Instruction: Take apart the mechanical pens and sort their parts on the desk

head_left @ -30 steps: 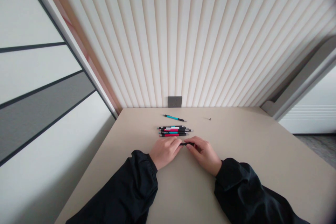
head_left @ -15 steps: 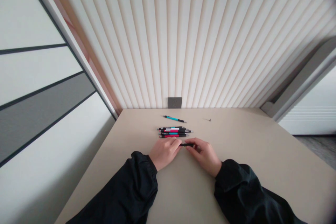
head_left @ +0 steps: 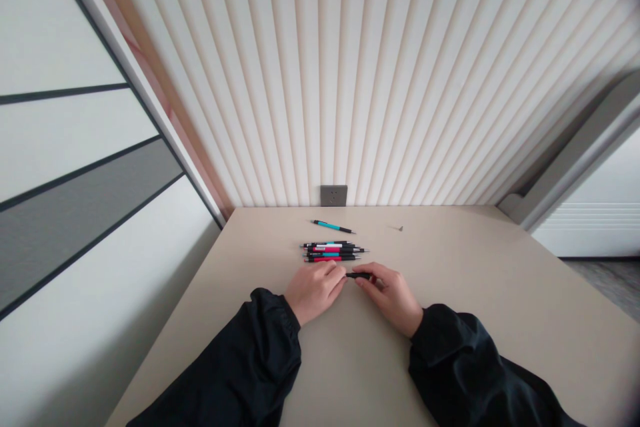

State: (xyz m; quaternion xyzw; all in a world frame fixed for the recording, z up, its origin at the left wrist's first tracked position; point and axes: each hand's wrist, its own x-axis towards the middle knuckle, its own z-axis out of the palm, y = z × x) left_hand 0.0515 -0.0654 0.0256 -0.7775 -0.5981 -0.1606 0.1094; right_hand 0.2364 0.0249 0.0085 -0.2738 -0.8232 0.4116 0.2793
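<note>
Between my two hands lies a mechanical pencil (head_left: 357,275), of which only a short black stretch shows; the rest is hidden by fingers. My left hand (head_left: 316,288) is closed around its left end. On the other end, my right hand (head_left: 387,290) pinches the black part between thumb and fingers. Just beyond my fingers is a small pile of mechanical pencils (head_left: 333,251), with red, blue, white and black parts, lying side by side. Farther back, a single blue and black mechanical pencil (head_left: 333,226) rests slightly aslant on the table.
The beige table (head_left: 450,260) reaches back to a ribbed pale wall panel (head_left: 330,80). A dark socket plate (head_left: 333,195) sits low on that panel. A tiny grey piece (head_left: 401,228) lies at the back right. To the left stands a white and grey panelled surface (head_left: 75,227).
Almost nothing differs. Both hands keep their hold on the mechanical pencil, and the pile has not moved.
</note>
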